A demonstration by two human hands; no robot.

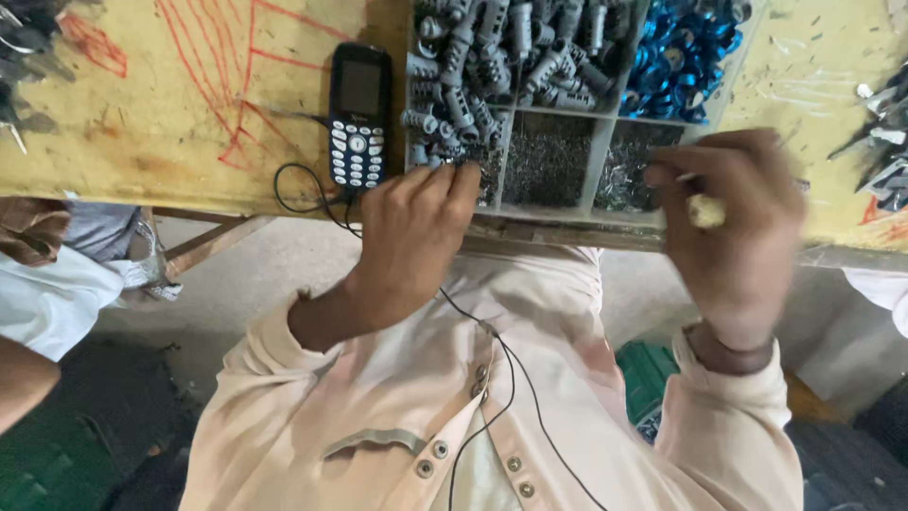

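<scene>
A yellow-topped bench (170,123), scuffed and scrawled with red lines, fills the upper part of the view. On it sits a divided grey tray (594,161) at the bench's near edge. Its upper left compartment holds a heap of grey ribbed plastic plugs (501,47), the upper right one shiny blue metal rings (686,52), and the lower compartments hold masses of fine dark metal bits (547,166). Just left of the tray lies a dark keypad phone (357,118), with a thin black cord (511,378) running down over the person's pale shirt. The left hand (411,241) rests at the tray's lower left corner, fingers curled down, their tips touching the small grey pieces there. The right hand (733,232), blurred, hovers over the tray's lower right corner, closed around a small pale cream piece (706,212) with a thin tip.
</scene>
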